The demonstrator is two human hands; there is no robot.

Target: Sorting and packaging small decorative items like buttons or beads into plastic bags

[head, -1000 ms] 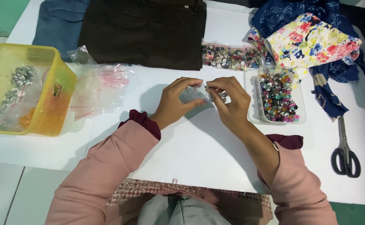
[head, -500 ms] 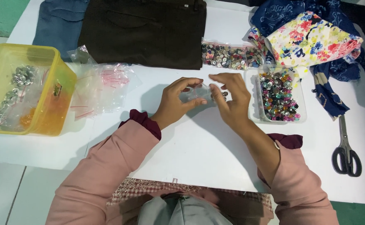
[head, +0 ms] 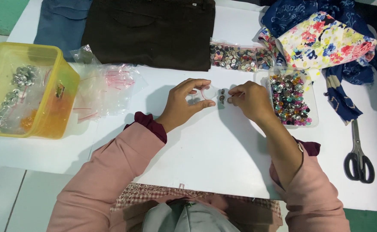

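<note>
My left hand (head: 184,103) pinches the open mouth of a small clear zip bag (head: 212,95) with a red seal strip, held just above the white table (head: 205,150). A few small metal buttons (head: 222,95) sit inside the bag. My right hand (head: 251,101) grips the bag's other side, fingertips at the buttons. A clear tray of shiny coloured buttons (head: 289,99) stands right next to my right hand.
A yellow tub (head: 25,90) with bagged buttons sits at the left, a heap of empty clear bags (head: 107,88) beside it. Dark trousers (head: 154,30), blue jeans (head: 61,21), a bag of mixed buttons (head: 240,56), floral cloth (head: 326,38) lie at the back. Scissors (head: 358,154) rest at the right.
Both hands have parted slightly and lowered toward the table, stretching the little bag between them so its buttons now show.
</note>
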